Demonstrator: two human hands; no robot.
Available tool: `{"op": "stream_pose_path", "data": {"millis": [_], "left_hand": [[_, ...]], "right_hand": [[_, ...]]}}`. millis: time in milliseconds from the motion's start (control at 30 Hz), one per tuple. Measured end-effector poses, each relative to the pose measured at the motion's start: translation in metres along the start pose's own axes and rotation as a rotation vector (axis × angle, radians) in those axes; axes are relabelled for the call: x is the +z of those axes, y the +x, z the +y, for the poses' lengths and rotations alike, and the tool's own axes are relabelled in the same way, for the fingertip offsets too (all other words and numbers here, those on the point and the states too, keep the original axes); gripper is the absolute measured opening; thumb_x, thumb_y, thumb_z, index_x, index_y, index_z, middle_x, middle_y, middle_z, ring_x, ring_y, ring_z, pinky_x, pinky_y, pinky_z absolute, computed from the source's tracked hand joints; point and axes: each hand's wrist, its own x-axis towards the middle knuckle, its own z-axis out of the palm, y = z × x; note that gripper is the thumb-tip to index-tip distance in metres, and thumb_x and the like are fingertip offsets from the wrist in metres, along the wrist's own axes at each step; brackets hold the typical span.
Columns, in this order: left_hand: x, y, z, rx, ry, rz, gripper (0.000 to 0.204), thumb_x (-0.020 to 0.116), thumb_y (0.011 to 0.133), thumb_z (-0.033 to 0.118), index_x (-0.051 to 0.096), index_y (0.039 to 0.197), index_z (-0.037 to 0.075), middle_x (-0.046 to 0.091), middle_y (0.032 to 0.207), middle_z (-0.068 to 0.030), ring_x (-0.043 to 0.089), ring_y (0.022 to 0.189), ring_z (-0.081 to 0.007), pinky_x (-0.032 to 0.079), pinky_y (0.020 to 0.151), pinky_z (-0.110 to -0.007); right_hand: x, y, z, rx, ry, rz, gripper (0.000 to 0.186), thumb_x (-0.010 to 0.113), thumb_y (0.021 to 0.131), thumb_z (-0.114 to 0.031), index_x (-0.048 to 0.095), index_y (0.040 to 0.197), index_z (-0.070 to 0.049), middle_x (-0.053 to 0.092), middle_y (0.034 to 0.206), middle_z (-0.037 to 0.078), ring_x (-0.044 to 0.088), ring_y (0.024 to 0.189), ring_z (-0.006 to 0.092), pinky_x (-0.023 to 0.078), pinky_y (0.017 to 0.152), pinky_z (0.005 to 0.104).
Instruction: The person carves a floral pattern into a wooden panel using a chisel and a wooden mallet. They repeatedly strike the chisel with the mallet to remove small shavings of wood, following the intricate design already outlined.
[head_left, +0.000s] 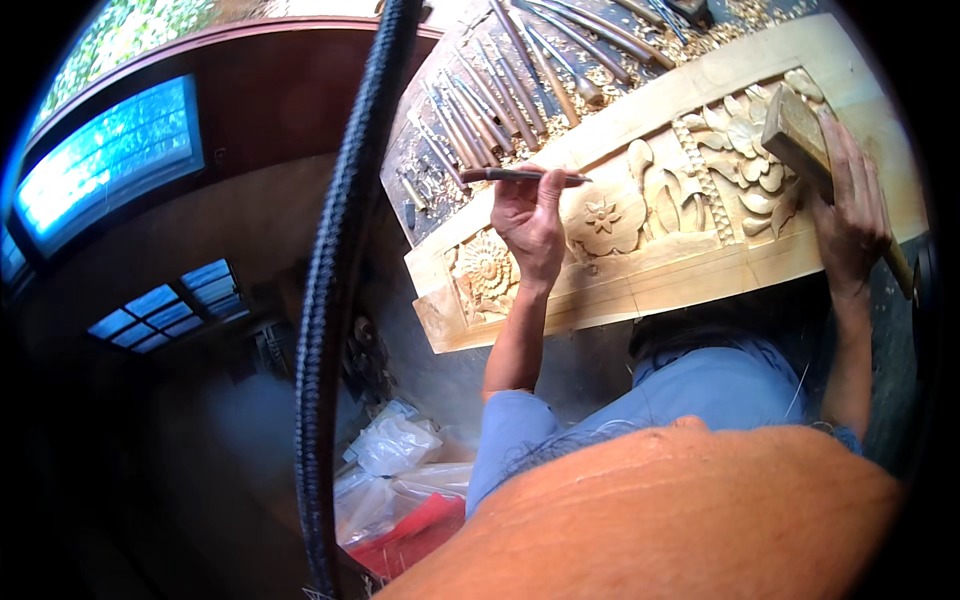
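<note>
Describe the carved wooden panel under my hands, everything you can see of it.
The wooden panel is long, pale and smooth-bordered, lying carved face up and slantwise on the work surface. Its sunken field holds relief work: a round flower at the left, a star-shaped flower near the middle, leaves, a beaded strip and fuller foliage at the right. Thin dark lines run along its near border. Both hands overlap it in view; whether either touches it is unclear.
</note>
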Motion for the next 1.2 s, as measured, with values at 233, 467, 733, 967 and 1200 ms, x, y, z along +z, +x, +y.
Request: {"op": "stream_pose_path", "data": {"millis": [233, 467, 733, 967, 1200], "left_hand": [[-0.023, 0.038, -0.014, 0.063, -0.07, 0.166, 0.012, 0.068, 0.11, 0.008, 0.065, 0.117, -0.001, 0.08, 0.104, -0.0161, 0.079, 0.093, -0.0221, 0.066, 0.089, -0.036], [-0.033, 0.031, -0.04, -0.053, -0.061, 0.251, 0.024, 0.073, 0.108, 0.011, 0.062, 0.124, -0.003, 0.08, 0.099, -0.0142, 0.079, 0.092, -0.0194, 0.065, 0.086, -0.034], [-0.05, 0.048, -0.061, -0.127, -0.139, 0.348, 0.021, 0.069, 0.11, 0.012, 0.062, 0.124, -0.002, 0.081, 0.102, -0.0152, 0.078, 0.091, -0.0176, 0.065, 0.084, -0.032], [-0.046, 0.046, -0.061, -0.168, -0.123, 0.363, 0.021, 0.07, 0.11, 0.011, 0.063, 0.125, -0.003, 0.081, 0.103, -0.0143, 0.077, 0.092, -0.0167, 0.066, 0.086, -0.031], [-0.037, 0.046, -0.063, -0.058, -0.105, 0.296, 0.019, 0.068, 0.11, 0.009, 0.068, 0.127, -0.001, 0.081, 0.105, -0.0119, 0.079, 0.099, -0.0184, 0.066, 0.089, -0.032]], "right_hand": [[-0.003, -0.002, 0.005, 0.009, 0.026, -0.056, 0.088, 0.087, 0.078, 0.004, 0.061, 0.158, -0.024, 0.072, 0.145, 0.004, 0.073, 0.125, 0.0285, 0.059, 0.103, 0.0387], [0.004, -0.009, 0.018, -0.04, -0.013, -0.046, 0.073, 0.085, 0.087, -0.001, 0.063, 0.154, -0.015, 0.074, 0.144, 0.005, 0.073, 0.127, 0.0308, 0.058, 0.105, 0.0403], [-0.004, -0.002, 0.001, 0.011, -0.067, -0.035, 0.062, 0.087, 0.092, -0.012, 0.065, 0.15, -0.009, 0.075, 0.14, 0.012, 0.075, 0.124, 0.0335, 0.061, 0.102, 0.041], [-0.007, -0.003, 0.0, 0.015, -0.03, -0.037, 0.061, 0.089, 0.092, -0.013, 0.065, 0.148, -0.008, 0.074, 0.141, 0.016, 0.074, 0.125, 0.0371, 0.06, 0.104, 0.0444], [-0.011, 0.004, -0.012, -0.02, -0.006, 0.014, 0.067, 0.087, 0.089, -0.013, 0.064, 0.151, -0.012, 0.073, 0.143, 0.014, 0.071, 0.13, 0.0387, 0.058, 0.106, 0.0469]]}}
